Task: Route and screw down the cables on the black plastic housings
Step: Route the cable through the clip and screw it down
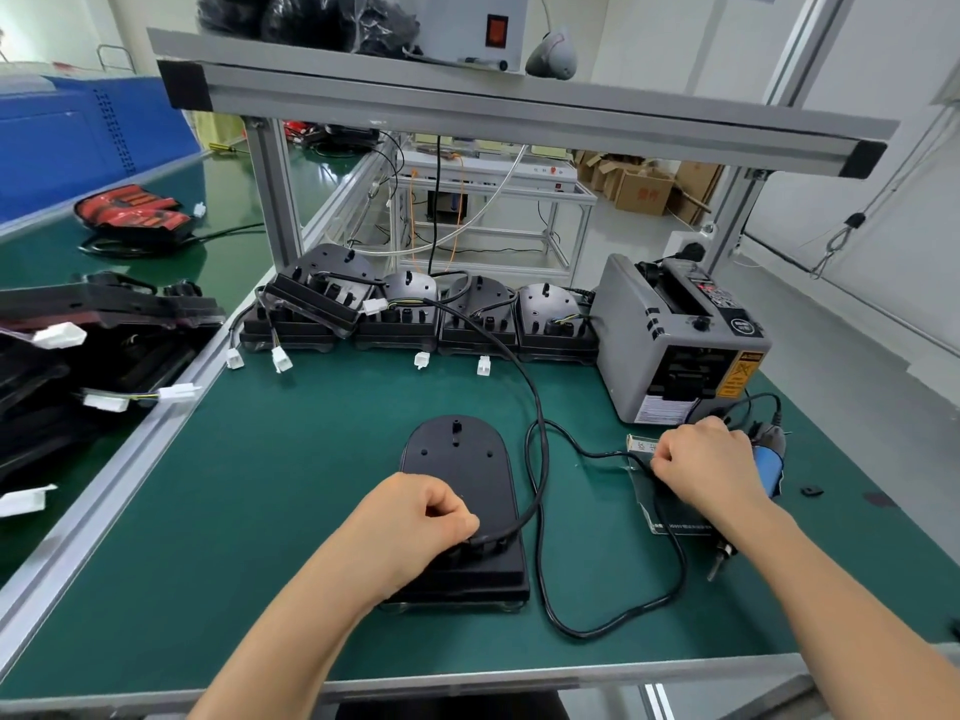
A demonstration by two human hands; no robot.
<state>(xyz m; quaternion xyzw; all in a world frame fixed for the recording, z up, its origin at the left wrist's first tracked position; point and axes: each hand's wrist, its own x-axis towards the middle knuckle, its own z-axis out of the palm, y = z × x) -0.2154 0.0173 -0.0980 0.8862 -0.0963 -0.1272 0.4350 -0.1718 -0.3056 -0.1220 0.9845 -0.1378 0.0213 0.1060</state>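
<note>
Housing (457, 459) at six o'clock looks not yet screwed: your left hand (415, 517) pinches its cable (540, 433) down; your right hand (706, 459), at three o'clock, curls beside the screwdriver (766, 465), grasp unclear.

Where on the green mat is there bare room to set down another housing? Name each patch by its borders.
Free: between the left rail and the near housing; also between that housing's rounded top and the white connectors. Crowded: right of it, with the looping cable, electric screwdriver and tape dispenser.
</note>
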